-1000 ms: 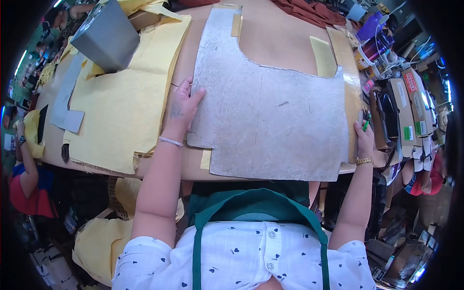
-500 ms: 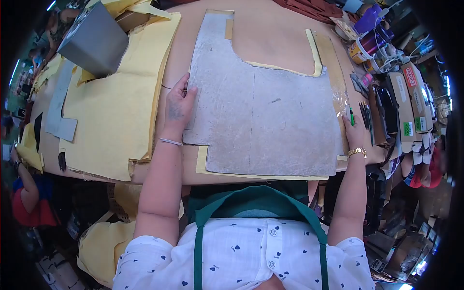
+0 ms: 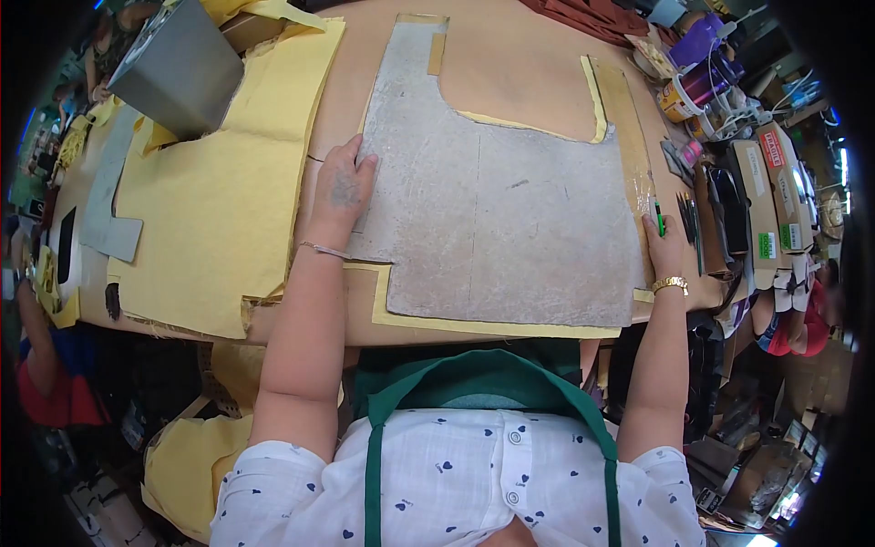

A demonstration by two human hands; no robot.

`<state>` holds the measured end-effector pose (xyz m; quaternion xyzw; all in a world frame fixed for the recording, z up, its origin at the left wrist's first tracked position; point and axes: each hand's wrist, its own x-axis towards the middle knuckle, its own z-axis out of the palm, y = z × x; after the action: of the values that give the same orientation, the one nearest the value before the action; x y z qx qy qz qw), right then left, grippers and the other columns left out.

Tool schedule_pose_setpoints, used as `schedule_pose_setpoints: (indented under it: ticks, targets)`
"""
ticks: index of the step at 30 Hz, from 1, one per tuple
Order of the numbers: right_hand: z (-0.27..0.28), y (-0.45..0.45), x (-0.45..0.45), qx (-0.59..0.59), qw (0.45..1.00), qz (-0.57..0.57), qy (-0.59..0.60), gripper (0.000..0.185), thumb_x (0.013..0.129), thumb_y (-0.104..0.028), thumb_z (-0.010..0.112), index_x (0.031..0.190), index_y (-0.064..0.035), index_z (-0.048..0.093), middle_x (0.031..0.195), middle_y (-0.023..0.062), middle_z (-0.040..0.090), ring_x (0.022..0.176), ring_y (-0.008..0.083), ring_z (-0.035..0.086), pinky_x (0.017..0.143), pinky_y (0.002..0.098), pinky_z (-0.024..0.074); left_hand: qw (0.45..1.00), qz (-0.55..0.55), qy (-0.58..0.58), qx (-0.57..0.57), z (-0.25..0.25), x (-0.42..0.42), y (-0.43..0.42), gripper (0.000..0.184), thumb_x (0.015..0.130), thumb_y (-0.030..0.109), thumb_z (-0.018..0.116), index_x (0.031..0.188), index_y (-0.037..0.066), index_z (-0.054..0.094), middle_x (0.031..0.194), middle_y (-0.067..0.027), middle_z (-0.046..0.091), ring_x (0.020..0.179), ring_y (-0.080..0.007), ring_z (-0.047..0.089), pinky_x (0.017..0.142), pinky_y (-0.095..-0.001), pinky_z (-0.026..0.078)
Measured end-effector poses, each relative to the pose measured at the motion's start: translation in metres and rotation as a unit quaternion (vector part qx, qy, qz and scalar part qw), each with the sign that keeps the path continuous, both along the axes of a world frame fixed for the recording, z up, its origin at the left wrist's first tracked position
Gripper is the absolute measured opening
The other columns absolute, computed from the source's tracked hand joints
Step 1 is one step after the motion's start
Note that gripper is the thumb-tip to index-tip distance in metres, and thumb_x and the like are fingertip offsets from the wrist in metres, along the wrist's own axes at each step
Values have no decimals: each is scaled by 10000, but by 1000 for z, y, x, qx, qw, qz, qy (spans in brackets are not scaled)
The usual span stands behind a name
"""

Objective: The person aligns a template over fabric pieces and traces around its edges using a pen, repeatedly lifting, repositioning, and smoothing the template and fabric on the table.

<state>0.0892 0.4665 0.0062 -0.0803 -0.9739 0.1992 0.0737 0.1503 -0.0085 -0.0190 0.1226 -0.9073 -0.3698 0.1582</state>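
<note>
A large grey cut-out template [image 3: 510, 210], scuffed and with tan tape on its edges, lies flat on the table in front of me. Yellow sheet material [image 3: 492, 326] shows from under it along the near edge and at the inner curve. My left hand [image 3: 344, 190] is at the template's left edge, thumb on top, fingers closed around the edge and partly hidden. Beside the taped right edge, my right hand [image 3: 666, 239] grips a green pen [image 3: 660, 219], its fingers bent against the template.
Stacked yellow sheets [image 3: 219, 201] lie at left under a grey metal block [image 3: 178, 68] and a smaller grey template [image 3: 114, 210]. At right are several pencils [image 3: 688, 219], long cardboard boxes [image 3: 782, 187] and a purple container [image 3: 697, 41]. Other people work at both sides.
The grey template has shifted slightly away from me at its near edge, baring a wider yellow strip there. My left hand has moved a little to the right with it.
</note>
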Motion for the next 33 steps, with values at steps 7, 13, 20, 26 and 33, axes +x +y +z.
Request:
schedule_pose_setpoints:
  ticks: [7, 13, 20, 26, 33]
  targets:
    - [2, -3, 2, 24, 1000, -13, -5, 470, 756, -432, 585, 913, 7, 526, 754, 204, 588, 696, 342, 569, 634, 371, 439, 998, -22, -20, -51, 13, 7, 3, 598, 700, 267, 644, 1148, -83, 459, 1017, -253, 532, 952, -333, 514, 845, -349, 399]
    - [-6, 8, 0, 27, 998, 39, 29, 476, 750, -448, 585, 850, 13, 524, 755, 209, 576, 709, 336, 565, 624, 380, 432, 990, -72, -44, -113, 18, 6, -7, 664, 663, 293, 666, 1168, -77, 442, 1020, -243, 533, 942, -330, 518, 848, -342, 400]
    - [-5, 11, 0, 40, 997, 69, 23, 456, 751, -423, 611, 785, 18, 501, 643, 140, 518, 580, 223, 475, 563, 319, 398, 993, -76, -40, -81, 19, 10, -10, 682, 642, 281, 696, 1191, -35, 441, 988, -208, 541, 879, -276, 527, 787, -328, 424]
    - [-7, 14, 1, 47, 995, 79, 33, 464, 739, -425, 629, 799, 20, 512, 647, 111, 518, 586, 207, 470, 564, 310, 400, 991, -80, -66, -87, 17, 8, -12, 666, 639, 263, 701, 1184, -29, 453, 991, -205, 530, 885, -269, 526, 778, -331, 428]
    - [-6, 10, 4, 68, 994, 66, 46, 463, 719, -390, 659, 850, 40, 551, 678, 134, 556, 621, 206, 523, 578, 319, 420, 991, -45, -23, -125, 11, 14, -8, 602, 629, 241, 703, 1130, -26, 499, 989, -216, 519, 938, -302, 509, 830, -330, 413]
